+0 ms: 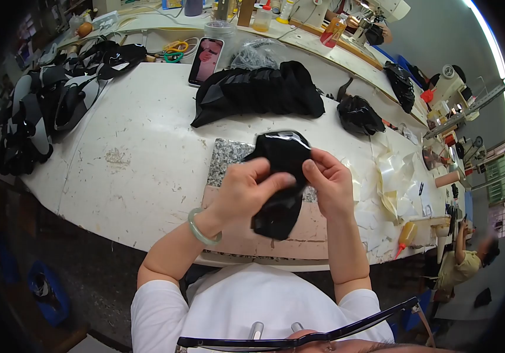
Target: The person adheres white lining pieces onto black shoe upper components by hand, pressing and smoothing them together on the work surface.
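A black piece of material (pixel 279 212), partly glossy and possibly a shoe upper, is held up in front of me. My left hand (pixel 252 188), with a pale green bangle at its wrist, grips the piece from the left, its thumb lying across the front. On the other side, my right hand (pixel 330 176) pinches the upper right edge between thumb and fingers. Beneath the piece are a speckled stone slab (pixel 224 162) and a pinkish board (pixel 235 232). The left fingers are partly hidden behind the material.
A row of black pieces (pixel 258 94) lies beyond the slab, near a propped phone (pixel 206 62). More black and grey pieces (pixel 40 106) are heaped at left. At right are a black bundle (pixel 359 115), crumpled film (pixel 390 182) and a glue bottle (pixel 406 235). Another person (pixel 461 265) is at far right.
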Demonstrator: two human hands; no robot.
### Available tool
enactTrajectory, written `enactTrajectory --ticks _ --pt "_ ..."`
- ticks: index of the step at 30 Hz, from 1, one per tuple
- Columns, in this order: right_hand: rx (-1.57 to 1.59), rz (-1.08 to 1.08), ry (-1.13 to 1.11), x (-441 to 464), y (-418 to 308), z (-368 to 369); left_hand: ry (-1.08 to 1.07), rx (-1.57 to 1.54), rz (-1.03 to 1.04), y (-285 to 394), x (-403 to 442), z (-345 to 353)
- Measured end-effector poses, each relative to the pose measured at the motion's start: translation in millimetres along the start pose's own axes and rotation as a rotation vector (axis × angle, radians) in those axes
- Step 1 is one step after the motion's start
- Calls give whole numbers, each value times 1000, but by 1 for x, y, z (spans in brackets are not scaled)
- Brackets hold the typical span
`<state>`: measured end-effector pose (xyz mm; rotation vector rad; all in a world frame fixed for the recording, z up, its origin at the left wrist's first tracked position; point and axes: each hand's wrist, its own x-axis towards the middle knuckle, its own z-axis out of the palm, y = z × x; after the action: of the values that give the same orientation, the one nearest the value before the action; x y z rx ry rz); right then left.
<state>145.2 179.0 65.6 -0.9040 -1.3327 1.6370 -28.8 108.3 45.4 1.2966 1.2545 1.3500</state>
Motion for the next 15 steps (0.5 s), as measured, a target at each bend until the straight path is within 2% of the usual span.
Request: enactTrajectory --ticks 3,4,7,8,11,12,15 --pt "-379 -318 110 2 8 0 271 -508 -33 -11 16 2" --pt "-300 -228 147 -4 11 -5 277 -520 -72 -17 18 -6" --pt "-598 -176 101 -21 30 -9 372 -618 -63 -23 20 -10" --pt "-662 -204 110 -27 34 -4 393 -615 -53 -24 20 -10" --pt "-801 -534 227 -30 56 -1 443 -595 -22 -27 22 -8" --pt "-794 -503 271 -39 54 4 458 -576 -14 -29 22 -8" --pt "-725 -386 164 -41 53 13 481 -497 -1 -21 18 0"
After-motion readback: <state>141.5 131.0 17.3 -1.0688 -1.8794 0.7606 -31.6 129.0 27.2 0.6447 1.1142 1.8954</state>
